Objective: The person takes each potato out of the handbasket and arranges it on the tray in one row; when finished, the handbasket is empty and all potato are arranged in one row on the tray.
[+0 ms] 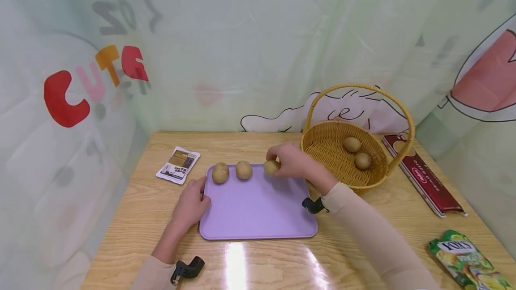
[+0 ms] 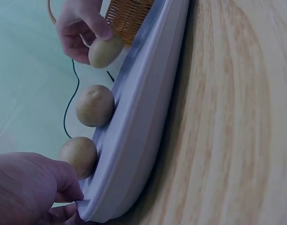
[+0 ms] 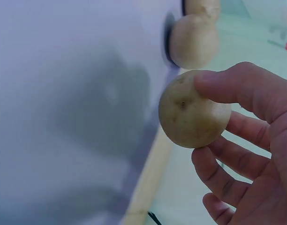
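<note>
A potato (image 3: pixel 190 117) is pinched between the thumb and fingers of my right hand (image 1: pixel 291 160), above the far right part of a purple tray (image 1: pixel 258 209). In the left wrist view a gap shows between this potato (image 2: pixel 105 51) and the tray. Two more potatoes, one at the far left corner (image 1: pixel 220 172) and one beside it (image 1: pixel 243 170), rest on the tray along its far edge. My left hand (image 1: pixel 191 202) grips the tray's left rim, thumb on top; some of its fingers are hidden. Two potatoes (image 1: pixel 352 144) lie inside a wicker basket (image 1: pixel 322 147) right of the tray.
The basket's tall handle (image 1: pixel 363 87) arches upward near my right forearm. A white-and-brown packet (image 1: pixel 178 165) lies left of the tray. Along the table's right side are a long red package (image 1: pixel 423 176) and a green Fox's bag (image 1: pixel 469 258). A printed curtain (image 1: pixel 225 57) hangs behind the table.
</note>
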A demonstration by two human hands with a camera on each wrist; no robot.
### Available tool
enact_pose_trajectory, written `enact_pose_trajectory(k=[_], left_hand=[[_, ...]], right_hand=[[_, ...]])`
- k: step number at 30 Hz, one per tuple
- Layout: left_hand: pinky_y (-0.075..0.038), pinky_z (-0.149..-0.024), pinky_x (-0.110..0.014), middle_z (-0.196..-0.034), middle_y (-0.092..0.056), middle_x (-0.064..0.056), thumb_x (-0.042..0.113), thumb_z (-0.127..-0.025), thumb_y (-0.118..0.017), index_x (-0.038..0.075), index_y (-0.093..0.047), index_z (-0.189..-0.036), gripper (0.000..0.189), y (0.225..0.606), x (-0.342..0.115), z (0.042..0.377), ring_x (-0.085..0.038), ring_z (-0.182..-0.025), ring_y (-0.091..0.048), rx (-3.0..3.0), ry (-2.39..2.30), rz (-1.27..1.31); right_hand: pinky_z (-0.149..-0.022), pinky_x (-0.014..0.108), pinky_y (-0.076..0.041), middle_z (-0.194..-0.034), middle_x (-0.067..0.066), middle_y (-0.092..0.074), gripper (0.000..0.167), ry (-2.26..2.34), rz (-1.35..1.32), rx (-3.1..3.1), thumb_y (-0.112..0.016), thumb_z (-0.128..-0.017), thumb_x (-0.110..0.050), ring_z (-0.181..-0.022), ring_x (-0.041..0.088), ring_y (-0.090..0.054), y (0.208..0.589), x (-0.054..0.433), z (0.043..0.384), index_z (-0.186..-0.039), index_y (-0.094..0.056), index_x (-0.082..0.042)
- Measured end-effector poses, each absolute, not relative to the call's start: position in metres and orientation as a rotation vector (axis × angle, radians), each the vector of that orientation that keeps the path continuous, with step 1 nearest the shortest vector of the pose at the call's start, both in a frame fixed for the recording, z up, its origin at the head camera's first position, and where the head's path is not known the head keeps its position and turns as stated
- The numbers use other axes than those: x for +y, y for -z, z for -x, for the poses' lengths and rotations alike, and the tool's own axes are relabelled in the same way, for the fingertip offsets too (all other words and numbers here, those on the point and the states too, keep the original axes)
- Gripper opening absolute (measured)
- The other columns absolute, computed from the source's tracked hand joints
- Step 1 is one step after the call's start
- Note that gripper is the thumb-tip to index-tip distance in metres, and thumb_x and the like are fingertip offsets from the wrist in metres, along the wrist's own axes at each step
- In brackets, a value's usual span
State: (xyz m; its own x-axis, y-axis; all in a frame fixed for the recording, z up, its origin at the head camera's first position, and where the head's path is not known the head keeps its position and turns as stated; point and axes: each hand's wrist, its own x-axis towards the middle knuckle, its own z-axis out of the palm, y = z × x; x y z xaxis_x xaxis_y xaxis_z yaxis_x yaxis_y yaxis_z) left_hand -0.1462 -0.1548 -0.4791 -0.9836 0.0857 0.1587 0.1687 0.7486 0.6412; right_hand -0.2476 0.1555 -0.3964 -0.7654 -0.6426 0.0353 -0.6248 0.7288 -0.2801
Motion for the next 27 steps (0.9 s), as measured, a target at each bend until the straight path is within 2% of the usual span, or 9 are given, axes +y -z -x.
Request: enact_pose_trajectory(k=[4,14,22,27], left_hand=[[-0.039,-0.064,-0.035,-0.080,-0.047,-0.006,-0.001,-0.074,-0.058,-0.006,-0.055,-0.131,0.058,0.479,-0.154,0.147,-0.019,-0.073,-0.044,-2.820,1.061,0.210],[-0.040,-0.064,-0.035,-0.082,-0.047,-0.007,0.000,-0.075,-0.058,-0.005,-0.054,-0.132,0.058,0.476,-0.151,0.147,-0.019,-0.073,-0.044,-2.825,1.074,0.213],[-0.040,-0.066,-0.036,-0.083,-0.048,-0.007,0.001,-0.075,-0.058,-0.005,-0.054,-0.133,0.058,0.478,-0.152,0.148,-0.020,-0.075,-0.045,-2.844,1.070,0.196],[-0.042,-0.067,-0.036,-0.084,-0.049,-0.008,0.001,-0.075,-0.059,-0.006,-0.053,-0.133,0.059,0.477,-0.154,0.147,-0.021,-0.075,-0.047,-2.845,1.080,0.157]], right_hand=[[-0.080,0.041,-0.038,-0.087,-0.010,-0.062,0.029,0.443,0.991,2.863,-0.078,-0.071,-0.024,-0.080,0.012,-0.055,0.409,0.146,0.252,-0.097,-0.066,-0.018],[-0.081,0.039,-0.047,-0.096,0.000,-0.068,0.038,0.450,0.806,2.900,-0.076,-0.073,-0.031,-0.087,0.018,-0.060,0.420,0.133,0.252,-0.105,-0.071,-0.012],[-0.093,0.046,-0.043,-0.112,0.008,-0.067,0.052,0.444,0.792,2.856,-0.077,-0.075,-0.032,-0.104,0.025,-0.060,0.412,0.135,0.248,-0.119,-0.066,-0.006],[-0.085,0.042,-0.048,-0.112,0.012,-0.066,0.050,0.564,0.832,2.835,-0.076,-0.075,-0.024,-0.099,0.028,-0.061,0.397,0.143,0.244,-0.120,-0.065,-0.004]])
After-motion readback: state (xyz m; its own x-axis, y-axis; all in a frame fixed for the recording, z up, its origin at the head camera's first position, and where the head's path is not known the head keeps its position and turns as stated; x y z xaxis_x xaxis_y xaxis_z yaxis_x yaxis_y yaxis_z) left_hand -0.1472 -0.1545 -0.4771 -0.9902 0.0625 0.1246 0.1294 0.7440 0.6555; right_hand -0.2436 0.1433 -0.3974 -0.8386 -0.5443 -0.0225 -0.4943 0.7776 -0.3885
